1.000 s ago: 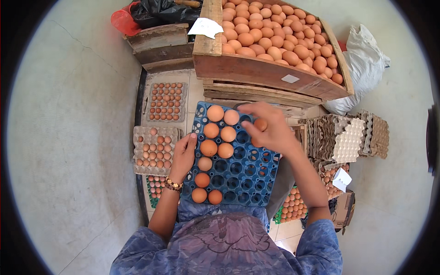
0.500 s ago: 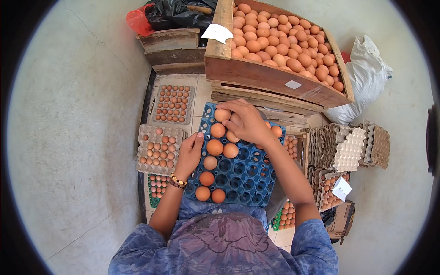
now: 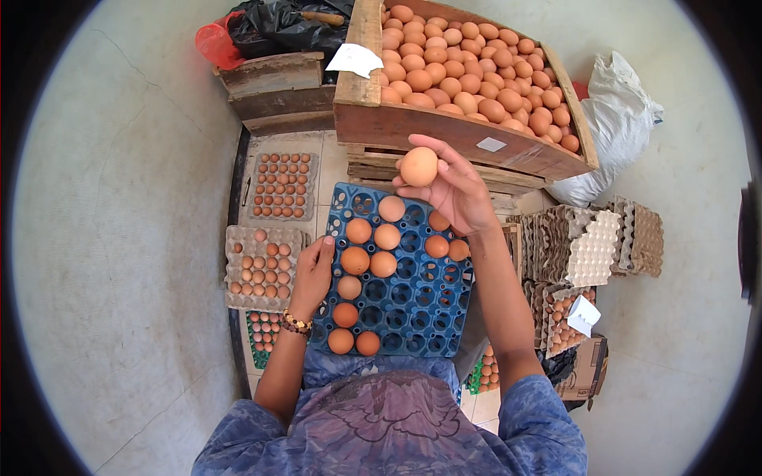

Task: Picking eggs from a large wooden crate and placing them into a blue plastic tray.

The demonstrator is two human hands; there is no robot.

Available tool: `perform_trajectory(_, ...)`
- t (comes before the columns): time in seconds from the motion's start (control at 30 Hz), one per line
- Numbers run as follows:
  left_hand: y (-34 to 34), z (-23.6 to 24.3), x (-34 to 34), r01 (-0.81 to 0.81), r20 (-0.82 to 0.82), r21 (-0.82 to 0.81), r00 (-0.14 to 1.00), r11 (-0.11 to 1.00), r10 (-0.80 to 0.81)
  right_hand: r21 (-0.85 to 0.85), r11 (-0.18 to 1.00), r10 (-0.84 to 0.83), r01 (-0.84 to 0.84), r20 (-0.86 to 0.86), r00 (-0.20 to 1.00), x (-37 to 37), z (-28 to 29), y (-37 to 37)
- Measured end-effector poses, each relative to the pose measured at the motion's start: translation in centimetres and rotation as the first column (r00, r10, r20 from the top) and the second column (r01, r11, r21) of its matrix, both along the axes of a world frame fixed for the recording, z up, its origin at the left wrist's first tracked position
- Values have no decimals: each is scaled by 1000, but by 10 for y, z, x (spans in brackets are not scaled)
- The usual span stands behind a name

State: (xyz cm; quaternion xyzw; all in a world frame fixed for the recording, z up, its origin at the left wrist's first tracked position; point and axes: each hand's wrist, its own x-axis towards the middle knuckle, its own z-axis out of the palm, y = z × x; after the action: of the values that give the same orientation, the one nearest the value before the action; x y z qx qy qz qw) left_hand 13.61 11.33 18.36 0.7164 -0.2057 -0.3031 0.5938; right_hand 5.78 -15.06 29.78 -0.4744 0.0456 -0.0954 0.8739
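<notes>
My left hand [image 3: 315, 274] grips the left edge of a blue plastic egg tray [image 3: 405, 321], which is held in front of my body. Brown eggs sit in part of its cups, mostly along the left side, with a few more at the far right corner; many other cups have none. Above the tray's far edge, my right hand [image 3: 456, 186] holds one brown egg [image 3: 419, 166], its fingers curled behind and around it. The thumb side of the left hand lies on top of the tray's rim; its other fingers are hidden beneath.
Ahead stands a wooden crate [image 3: 444, 131] heaped with brown eggs. Grey cardboard trays of eggs [image 3: 262, 270] lie on the floor at left. Stacked cardboard trays [image 3: 591, 246], a cardboard box [image 3: 586, 369] and a white sack [image 3: 619, 131] are at right. A black plastic bag [image 3: 278, 32] is far left.
My right hand has lifted an egg out of the tray's far left corner and turned over, bringing it above the far edge. The left hand keeps hold of the tray. The view has shifted slightly.
</notes>
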Motion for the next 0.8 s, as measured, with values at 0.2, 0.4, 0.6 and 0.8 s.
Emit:
perform_trajectory(0.2,-2,-1,-2,-7,9,-4,1000,1000,7,-118,978,-168,170,25,985,-5,4,13)
perform_trajectory(0.4,-1,1,-3,-4,15,-20,1000,1000,4,21,995,-103,102,47,994,-11,-3,0)
perform_trajectory(0.6,0,-1,2,-3,9,1,1000,1000,3,493,731,-436,471,-193,879,5,21,17)
perform_trajectory(0.8,-10,4,-3,-9,59,-3,998,1000,9,296,938,-228,181,133,965,-17,16,-17)
